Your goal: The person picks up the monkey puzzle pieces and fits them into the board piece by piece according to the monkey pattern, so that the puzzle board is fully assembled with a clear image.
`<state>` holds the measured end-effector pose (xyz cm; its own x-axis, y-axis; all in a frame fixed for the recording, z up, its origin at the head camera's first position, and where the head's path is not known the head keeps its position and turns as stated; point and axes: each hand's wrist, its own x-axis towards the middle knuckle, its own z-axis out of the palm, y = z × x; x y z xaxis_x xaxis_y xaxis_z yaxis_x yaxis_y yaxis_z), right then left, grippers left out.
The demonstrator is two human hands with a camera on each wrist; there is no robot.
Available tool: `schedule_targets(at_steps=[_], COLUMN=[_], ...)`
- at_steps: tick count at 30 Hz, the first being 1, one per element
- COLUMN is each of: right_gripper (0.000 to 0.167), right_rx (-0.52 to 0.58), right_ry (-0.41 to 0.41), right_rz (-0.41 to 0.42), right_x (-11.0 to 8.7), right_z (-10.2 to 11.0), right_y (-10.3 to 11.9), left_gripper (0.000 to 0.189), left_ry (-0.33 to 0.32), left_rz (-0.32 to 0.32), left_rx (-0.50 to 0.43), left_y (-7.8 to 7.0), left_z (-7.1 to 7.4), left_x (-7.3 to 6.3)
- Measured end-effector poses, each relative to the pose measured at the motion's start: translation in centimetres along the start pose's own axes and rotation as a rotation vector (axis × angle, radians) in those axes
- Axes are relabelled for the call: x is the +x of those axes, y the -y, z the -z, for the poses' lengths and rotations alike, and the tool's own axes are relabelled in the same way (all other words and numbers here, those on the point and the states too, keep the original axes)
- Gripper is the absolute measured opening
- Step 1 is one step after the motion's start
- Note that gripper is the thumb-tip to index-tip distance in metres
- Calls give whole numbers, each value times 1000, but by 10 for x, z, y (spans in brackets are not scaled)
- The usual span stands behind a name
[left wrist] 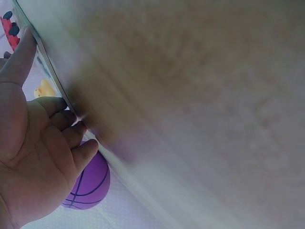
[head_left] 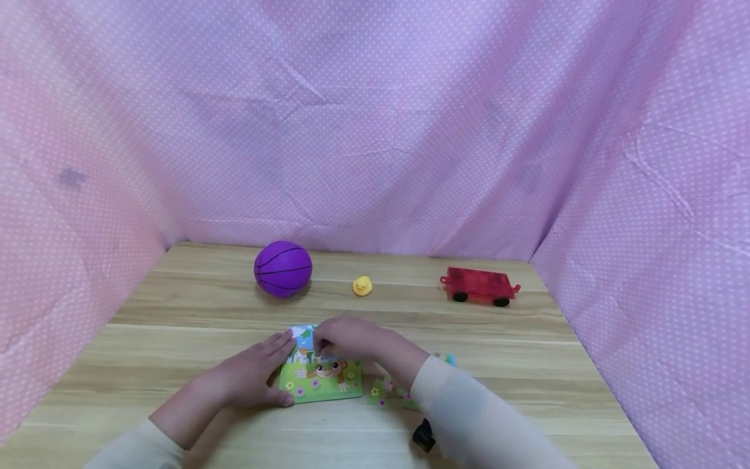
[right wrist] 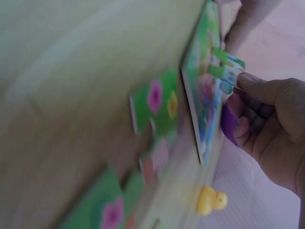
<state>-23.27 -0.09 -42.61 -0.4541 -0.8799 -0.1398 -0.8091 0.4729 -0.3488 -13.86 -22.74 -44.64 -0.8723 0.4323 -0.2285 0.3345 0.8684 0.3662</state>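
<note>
A jigsaw puzzle board (head_left: pixel 319 389) with a cartoon monkey and flowers lies on the table before me. My left hand (head_left: pixel 252 372) rests along its left side, fingertips on the upper corner and thumb at the lower edge. In the left wrist view, the fingers of this left hand (left wrist: pixel 43 138) are only loosely bent against the board's edge (left wrist: pixel 52 74). Over the board's upper part, my right hand (head_left: pixel 347 337) reaches in from the right. The right wrist view shows that right hand (right wrist: pixel 271 119) pinching a green, white and blue puzzle piece (right wrist: pixel 229 68) between thumb and fingers.
Loose puzzle pieces (head_left: pixel 383 391) lie right of the board, partly hidden by my right forearm. Farther back stand a purple ball (head_left: pixel 284 270), a yellow rubber duck (head_left: pixel 362 286) and a red toy wagon (head_left: pixel 480 285). A pink dotted cloth (head_left: pixel 375 130) encloses the table.
</note>
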Motion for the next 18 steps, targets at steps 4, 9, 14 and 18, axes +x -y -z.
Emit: schedule_targets(at_steps=[4,9,14,18], right_gripper=[11,19,24,26], right_rx=[-16,-113,-246,-270], right_ry=[-27,-26,27,27], right_rz=[-22,-88,-92,-104], right_x=[7,3,-2,-1], right_z=[-6,-10,-17,-21], right_y=[8,13,16,21], left_gripper=[109,109,108,107], left_ry=[-14,-17,-12,-18], left_rz=[-10,-15,-3,-11], left_rx=[8,16,-1,-5], left_y=[1,1,0,-1], left_z=[-1,-2,-1,0], left_x=[0,1,0,-2])
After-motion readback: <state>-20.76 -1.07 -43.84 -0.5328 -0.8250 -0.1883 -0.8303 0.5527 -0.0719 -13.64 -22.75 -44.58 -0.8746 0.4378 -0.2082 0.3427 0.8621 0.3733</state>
